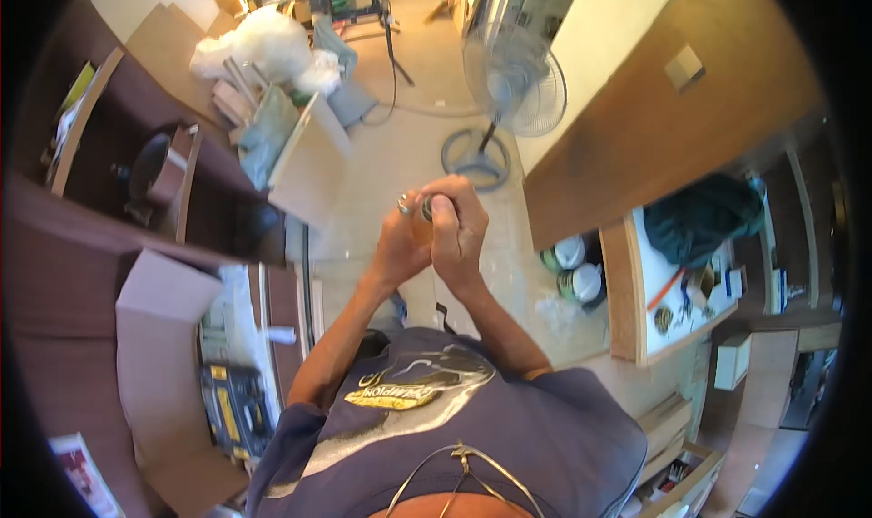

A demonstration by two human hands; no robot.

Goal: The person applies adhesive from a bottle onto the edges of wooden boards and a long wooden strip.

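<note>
Both of my hands meet in front of my chest, raised above the tiled floor. My right hand (460, 225) is closed, its thumb pressed on a small dark round-ended thing (426, 209). What kind of thing this is, I cannot make out. Against it, on the left, lies my left hand (400, 244) with its fingers curled in and a ring (402, 204) on one finger. The palms hide most of what is between them.
Ahead stands a pedestal fan (514, 80). A loose board (311, 159) leans by stuffed bags (272, 41) at the far left. On the right, a counter (668, 336) carries a dark cloth and small tools; paint tubs (579, 283) sit below. A tool case (234, 409) lies left.
</note>
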